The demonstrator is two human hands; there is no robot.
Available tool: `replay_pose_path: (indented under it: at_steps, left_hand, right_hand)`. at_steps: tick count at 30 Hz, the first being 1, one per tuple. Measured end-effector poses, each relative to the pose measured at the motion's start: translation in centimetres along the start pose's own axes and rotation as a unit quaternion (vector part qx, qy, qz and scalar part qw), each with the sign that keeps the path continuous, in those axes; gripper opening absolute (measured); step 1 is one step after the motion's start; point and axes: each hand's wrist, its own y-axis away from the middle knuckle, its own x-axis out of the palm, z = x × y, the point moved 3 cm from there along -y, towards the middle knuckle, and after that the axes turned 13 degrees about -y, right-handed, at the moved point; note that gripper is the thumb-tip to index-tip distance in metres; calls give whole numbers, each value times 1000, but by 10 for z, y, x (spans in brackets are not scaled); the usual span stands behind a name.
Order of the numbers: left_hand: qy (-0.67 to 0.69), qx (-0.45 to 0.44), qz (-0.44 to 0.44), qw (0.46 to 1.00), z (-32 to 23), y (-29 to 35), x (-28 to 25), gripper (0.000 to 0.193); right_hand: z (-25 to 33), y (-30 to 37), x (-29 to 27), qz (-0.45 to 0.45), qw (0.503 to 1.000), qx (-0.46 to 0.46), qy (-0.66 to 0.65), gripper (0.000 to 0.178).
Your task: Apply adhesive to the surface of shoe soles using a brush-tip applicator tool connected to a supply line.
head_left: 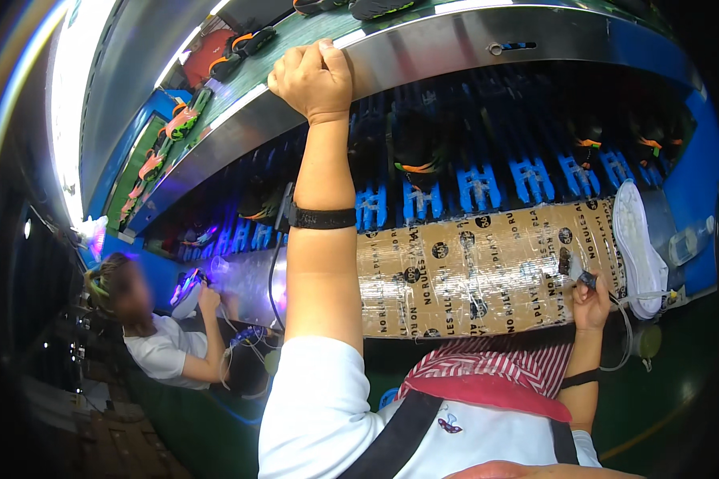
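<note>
My left hand (pixel 315 80) is raised at the far end of my stretched arm, closed in a fist over the metal rail of the conveyor (pixel 431 52). Whatever lies inside its fingers, if anything, is hidden. Lower right, my right hand (pixel 590 305) grips a brush (pixel 577 269) by its dark handle, with the dark bristles pointing up and left over the cardboard-covered bench top (pixel 495 271). A thin clear tube (pixel 621 339) hangs beside this hand. Just right of it, a white shoe sole (pixel 641 247) lies lengthwise at the bench's end.
Shoes (pixel 244 49) ride on the green upper belt. Below it, several blue racks (pixel 478 188) stand in a row, some carrying dark shoes (pixel 417 152). A clear plastic container (pixel 685 243) is at far right. At left, another person (pixel 164 343) holds a shoe (pixel 188 291) under purple light.
</note>
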Motion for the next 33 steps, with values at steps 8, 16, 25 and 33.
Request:
replay_pose_path:
  at_steps: [8, 16, 25, 33]
  left_hand:
    - [14, -23, -17, 999, -4, 1, -3, 20]
    - [22, -25, -15, 999, -4, 1, -3, 20]
    - [28, -25, -30, 999, -3, 1, -2, 20]
    - [30, -30, -29, 999, -2, 3, -3, 20]
  right_hand:
    - [-2, 0, 3, -12, 1000, -8, 3, 21]
    - [-2, 2, 1, -17, 1000, -10, 17, 21]
    - [-2, 0, 4, -8, 1000, -6, 21, 21]
    - [-2, 3, 5, -30, 999, -19, 27, 20]
